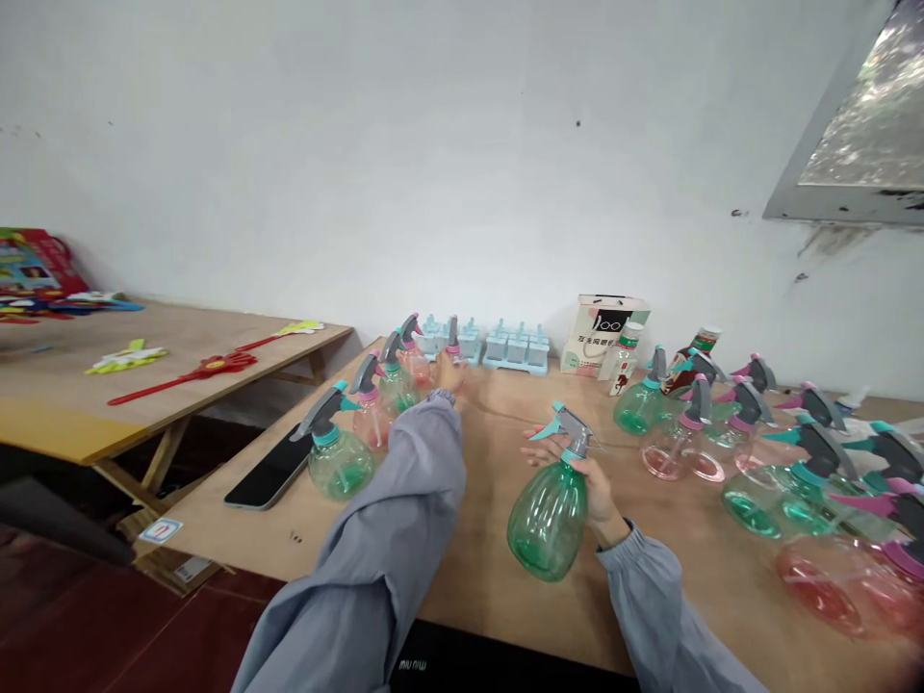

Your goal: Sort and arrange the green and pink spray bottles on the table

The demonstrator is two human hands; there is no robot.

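My right hand (588, 481) grips the neck of a green spray bottle (549, 520) with a grey and teal trigger head, held just above the wooden table (476, 568) in front of me. My left hand (449, 373) is stretched far forward, closed around a pink spray bottle (452, 346) at the far end of a row of green and pink spray bottles (361, 423) on the left. Both arms wear grey sleeves.
Several more green and pink spray bottles (794, 462) crowd the table's right side. Light blue ice-pop moulds (516, 346), a white box (603, 332) and a small bottle (622, 358) stand by the wall. A black phone (269, 472) lies at the left edge. A second table (108, 385) holds colourful toys.
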